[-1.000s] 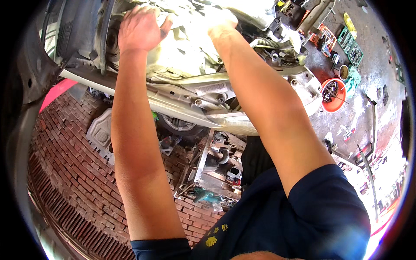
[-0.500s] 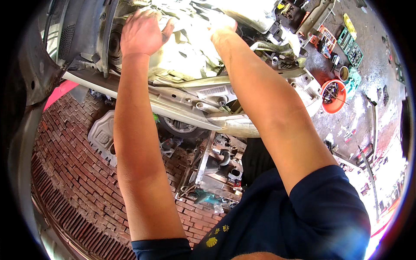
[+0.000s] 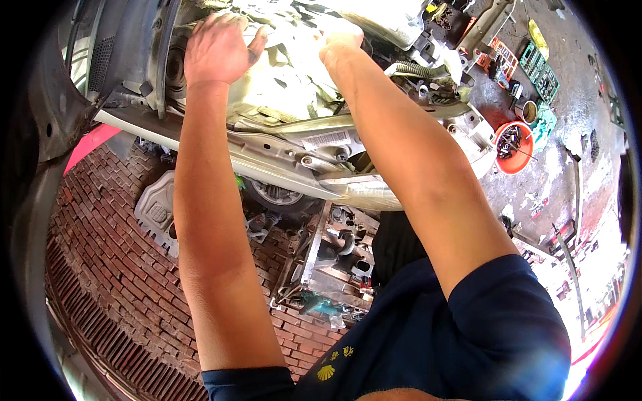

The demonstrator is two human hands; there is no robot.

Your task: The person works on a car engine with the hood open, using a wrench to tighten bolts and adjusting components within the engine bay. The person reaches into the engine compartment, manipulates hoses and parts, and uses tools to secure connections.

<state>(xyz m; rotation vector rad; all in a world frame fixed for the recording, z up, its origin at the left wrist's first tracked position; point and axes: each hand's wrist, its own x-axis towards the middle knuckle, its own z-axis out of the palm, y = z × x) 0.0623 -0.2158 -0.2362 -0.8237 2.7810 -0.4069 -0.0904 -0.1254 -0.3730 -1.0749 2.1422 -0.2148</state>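
Both my arms reach into the open engine bay (image 3: 281, 100) of a car, where bright glare washes out most parts. My left hand (image 3: 217, 50) rests palm down at the far left side of the bay, near a round strut mount (image 3: 176, 70). Its thumb stands apart from the fingers, and nothing shows in its grasp. Deeper in the glare is my right hand (image 3: 342, 35), beside a pale reservoir-like housing (image 3: 394, 23); its fingers are hidden, so what it touches cannot be made out. A ribbed hose (image 3: 418, 70) runs to the right of my right forearm.
The front body rail (image 3: 267, 150) and a headlight (image 3: 364, 190) lie below my arms. A metal cart (image 3: 321, 254) holds loose parts. A grey cover (image 3: 157, 210) lies on the brick floor (image 3: 107, 247). At right are an orange bowl (image 3: 515, 160) of hardware and a green socket case (image 3: 538, 70).
My right hand and forearm have shifted slightly left. The left hand stays almost in place.
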